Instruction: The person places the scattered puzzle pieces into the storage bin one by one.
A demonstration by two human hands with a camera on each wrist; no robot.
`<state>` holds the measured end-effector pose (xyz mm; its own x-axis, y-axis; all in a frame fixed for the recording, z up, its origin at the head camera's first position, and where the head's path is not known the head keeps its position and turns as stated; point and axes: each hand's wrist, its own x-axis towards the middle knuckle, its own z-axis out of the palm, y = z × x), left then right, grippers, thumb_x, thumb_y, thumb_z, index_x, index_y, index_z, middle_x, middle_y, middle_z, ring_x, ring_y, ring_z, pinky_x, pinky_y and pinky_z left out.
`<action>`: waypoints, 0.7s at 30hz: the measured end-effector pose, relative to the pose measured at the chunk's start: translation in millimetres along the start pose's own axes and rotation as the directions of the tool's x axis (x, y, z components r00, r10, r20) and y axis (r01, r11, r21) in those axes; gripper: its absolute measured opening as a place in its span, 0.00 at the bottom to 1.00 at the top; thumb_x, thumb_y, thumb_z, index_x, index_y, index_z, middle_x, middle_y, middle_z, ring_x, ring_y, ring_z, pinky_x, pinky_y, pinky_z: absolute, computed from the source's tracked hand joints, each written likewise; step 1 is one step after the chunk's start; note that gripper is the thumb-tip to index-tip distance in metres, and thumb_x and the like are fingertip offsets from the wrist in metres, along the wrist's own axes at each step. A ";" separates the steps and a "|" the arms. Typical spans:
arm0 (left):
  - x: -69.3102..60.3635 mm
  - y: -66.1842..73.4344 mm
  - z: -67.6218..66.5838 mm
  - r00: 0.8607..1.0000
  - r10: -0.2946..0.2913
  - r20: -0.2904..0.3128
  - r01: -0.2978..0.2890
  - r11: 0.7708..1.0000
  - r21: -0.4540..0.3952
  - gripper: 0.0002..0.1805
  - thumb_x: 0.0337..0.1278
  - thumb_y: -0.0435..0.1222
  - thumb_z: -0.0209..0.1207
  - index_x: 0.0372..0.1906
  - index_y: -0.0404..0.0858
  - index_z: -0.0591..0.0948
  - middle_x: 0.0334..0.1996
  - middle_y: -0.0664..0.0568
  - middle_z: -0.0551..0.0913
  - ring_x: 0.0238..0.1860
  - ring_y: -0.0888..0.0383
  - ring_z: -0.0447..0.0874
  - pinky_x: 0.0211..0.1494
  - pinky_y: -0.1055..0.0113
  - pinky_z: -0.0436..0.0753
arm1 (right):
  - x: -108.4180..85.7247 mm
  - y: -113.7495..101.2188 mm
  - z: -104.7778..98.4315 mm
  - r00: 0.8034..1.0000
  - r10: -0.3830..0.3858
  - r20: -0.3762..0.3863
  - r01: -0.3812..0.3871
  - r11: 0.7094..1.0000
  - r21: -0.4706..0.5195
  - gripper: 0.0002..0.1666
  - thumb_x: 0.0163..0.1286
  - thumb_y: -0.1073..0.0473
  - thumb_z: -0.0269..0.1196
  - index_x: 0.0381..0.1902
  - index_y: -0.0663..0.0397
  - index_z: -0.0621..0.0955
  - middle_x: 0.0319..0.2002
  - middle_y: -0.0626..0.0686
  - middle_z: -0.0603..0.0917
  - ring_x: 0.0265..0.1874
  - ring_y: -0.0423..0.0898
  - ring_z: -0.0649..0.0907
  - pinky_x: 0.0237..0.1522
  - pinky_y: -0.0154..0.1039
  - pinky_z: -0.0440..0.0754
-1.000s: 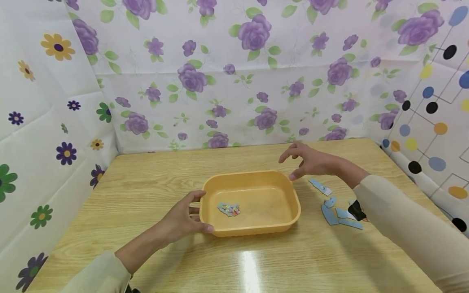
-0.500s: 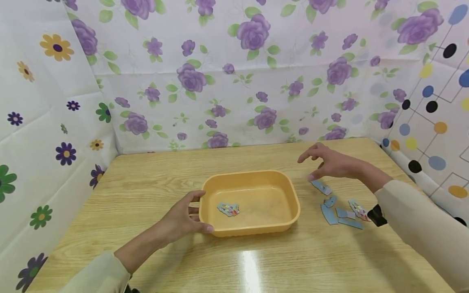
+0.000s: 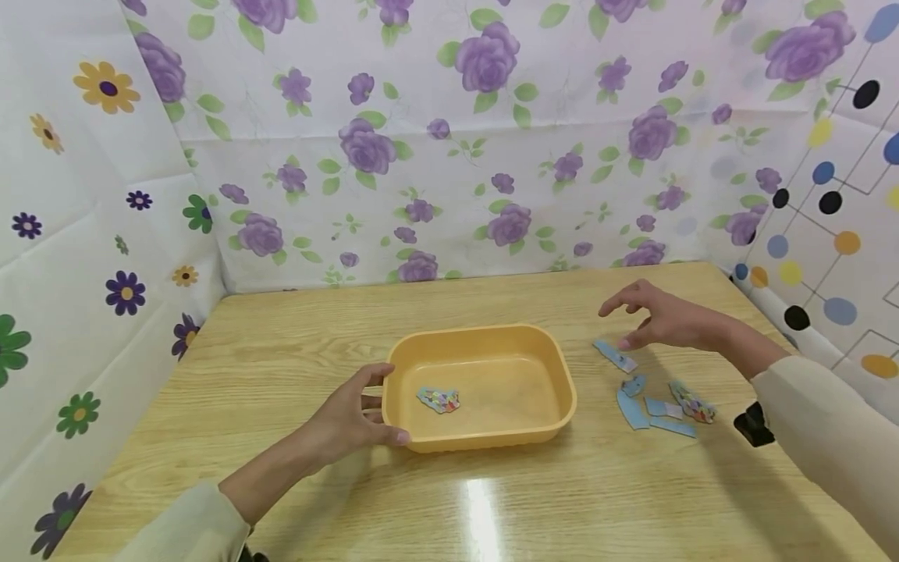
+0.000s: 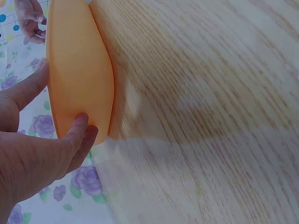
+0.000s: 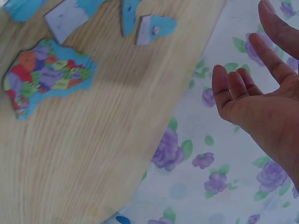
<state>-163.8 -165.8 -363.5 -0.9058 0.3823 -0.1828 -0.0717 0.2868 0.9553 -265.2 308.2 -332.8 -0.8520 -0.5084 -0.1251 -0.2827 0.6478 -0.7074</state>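
Note:
My left hand (image 3: 351, 415) holds the left end of a yellow plastic tray (image 3: 485, 442), thumb at the front corner and fingers against the outer wall. In the left wrist view, fingertips touch the tray's side (image 4: 81, 70). Inside the tray lies one multicoloured map puzzle piece (image 3: 439, 400). My right hand (image 3: 667, 316) hovers with loosely bent fingers above the table, holding nothing. Its thumb is close above a light-blue puzzle piece (image 3: 611, 353). Nearer the front, several blue pieces lie beside a multicoloured map piece (image 3: 693, 403), also visible in the right wrist view.
The wooden table (image 3: 295, 484) runs back to a flowered cloth (image 3: 435, 156) hung behind it. Patterned cloths also stand along the left and right sides. A dark wrist device (image 3: 755, 425) sits under my right sleeve.
My right hand has moved right, away from the tray's far right corner to above the loose pieces. The multicoloured piece there has come out from behind the wrist. My left hand stays put.

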 end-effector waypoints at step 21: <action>-0.5 1.7 0.3 1.000 -0.009 -0.013 0.010 1.000 0.013 0.58 0.37 0.31 0.76 0.73 0.35 0.52 0.67 0.37 0.55 0.57 0.39 0.75 0.50 0.59 0.85 | -35.9 34.3 -10.4 0.999 0.030 -0.038 -0.032 0.998 -0.056 0.31 0.61 0.54 0.69 0.61 0.51 0.74 0.56 0.61 0.61 0.58 0.65 0.63 0.48 0.56 0.77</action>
<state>-163.3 -165.2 -361.8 -0.9104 0.3681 -0.1887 -0.0750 0.3019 0.9504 -248.9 354.5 -345.4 -0.8761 -0.4669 -0.1201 -0.2792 0.6945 -0.6631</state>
